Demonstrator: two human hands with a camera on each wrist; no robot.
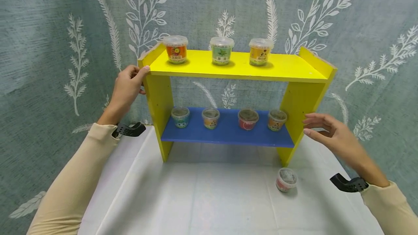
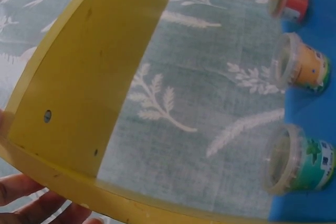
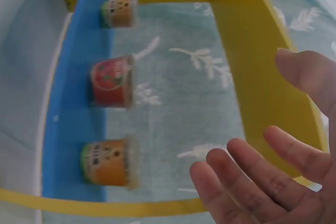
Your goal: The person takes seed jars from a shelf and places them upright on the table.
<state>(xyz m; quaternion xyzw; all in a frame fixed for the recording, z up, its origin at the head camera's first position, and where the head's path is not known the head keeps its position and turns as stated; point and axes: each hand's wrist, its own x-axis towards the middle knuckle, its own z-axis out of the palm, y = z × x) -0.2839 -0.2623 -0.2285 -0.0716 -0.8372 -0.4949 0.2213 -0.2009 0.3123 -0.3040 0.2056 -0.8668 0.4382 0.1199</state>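
My left hand [image 1: 126,84] grips the upper left corner of a yellow and blue two-tier shelf [image 1: 235,77], thumb on the front edge and fingers outside the side panel. In the left wrist view, fingertips [image 2: 44,205] show by the yellow edge. My right hand [image 1: 330,133] holds nothing, its fingers relaxed beside the right side panel. Three lidded plastic cups stand on the yellow top: an orange-red one [image 1: 176,50], a green one [image 1: 221,51] and a yellow one [image 1: 260,53]. On the blue board [image 1: 228,137] sit several more, including a teal cup [image 1: 180,118] and a red cup [image 1: 248,120].
A red-labelled lidded cup [image 1: 286,180] stands on the white tablecloth [image 1: 202,198], in front of the shelf's right leg. Behind the shelf hangs a grey-green cloth [image 1: 202,13] with white leaf patterns. The shelf's raised yellow end [image 1: 316,62] borders the top at right.
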